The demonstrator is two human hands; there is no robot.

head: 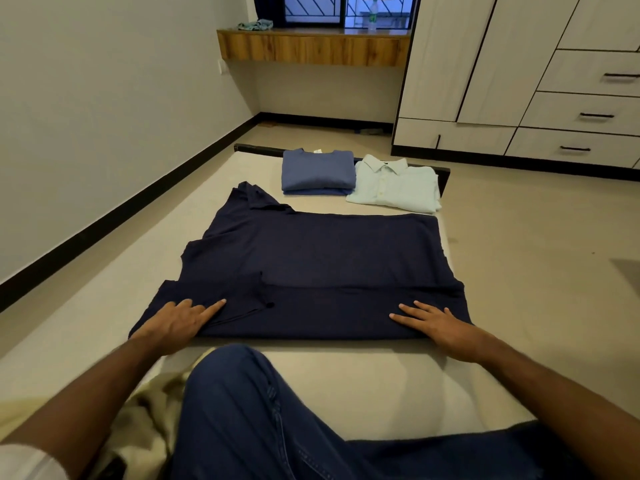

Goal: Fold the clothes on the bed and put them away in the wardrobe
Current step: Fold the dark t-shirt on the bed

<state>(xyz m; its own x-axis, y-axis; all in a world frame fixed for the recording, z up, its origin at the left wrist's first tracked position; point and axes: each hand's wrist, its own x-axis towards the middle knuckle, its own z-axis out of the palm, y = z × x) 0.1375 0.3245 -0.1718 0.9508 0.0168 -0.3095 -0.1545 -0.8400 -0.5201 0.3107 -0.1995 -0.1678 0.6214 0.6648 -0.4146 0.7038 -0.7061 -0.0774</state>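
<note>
A dark navy shirt (322, 258) lies spread across the bed (346, 368), its near edge folded over into a band. My left hand (180, 322) rests on the folded sleeve at the near left, index finger extended. My right hand (440, 323) lies flat with straight fingers on the near right edge of the shirt. Beyond it, a folded blue t-shirt (318, 173) and a folded pale green button shirt (396, 188) sit side by side at the far end of the bed. The white wardrobe (485, 64) with drawers stands at the back right.
My knee in blue jeans (249, 410) is on the bed near me, with a cream cloth (149, 403) beside it. A wooden shelf (311, 48) under the window holds a cloth and a bottle. Bare floor (536, 237) lies to the right of the bed.
</note>
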